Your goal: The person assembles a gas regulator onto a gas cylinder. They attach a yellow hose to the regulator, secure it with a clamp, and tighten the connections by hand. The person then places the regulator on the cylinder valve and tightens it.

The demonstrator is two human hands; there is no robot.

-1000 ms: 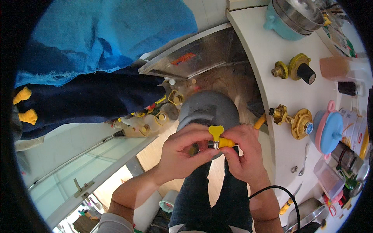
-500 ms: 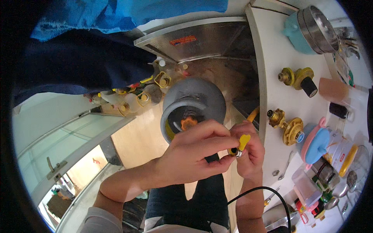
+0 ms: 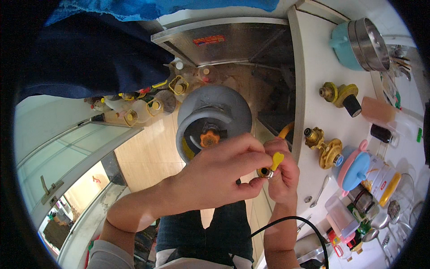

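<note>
My left hand is closed, its thumb and fingertips pinching around a small metal hose clamp with a yellow butterfly-shaped key. The clamp sits at the end of a yellow hose, whose dark round opening faces up between my fingers. My right hand is closed around the hose behind the clamp, hiding most of it. A further length of yellow-orange hose shows beyond that hand, by the counter edge. Below and beyond my hands stands a grey gas cylinder with an orange valve knob.
On the white counter at the right lie two brass gas regulators, one with a black knob, the other with a ribbed body. Pots, a blue-lidded container and utensils stand farther right. Several bottles line the floor at left.
The view has shifted slightly, so the cylinder and counter items sit a little farther left. The hose end has tilted, showing more of its opening. Both hands keep their grip.
</note>
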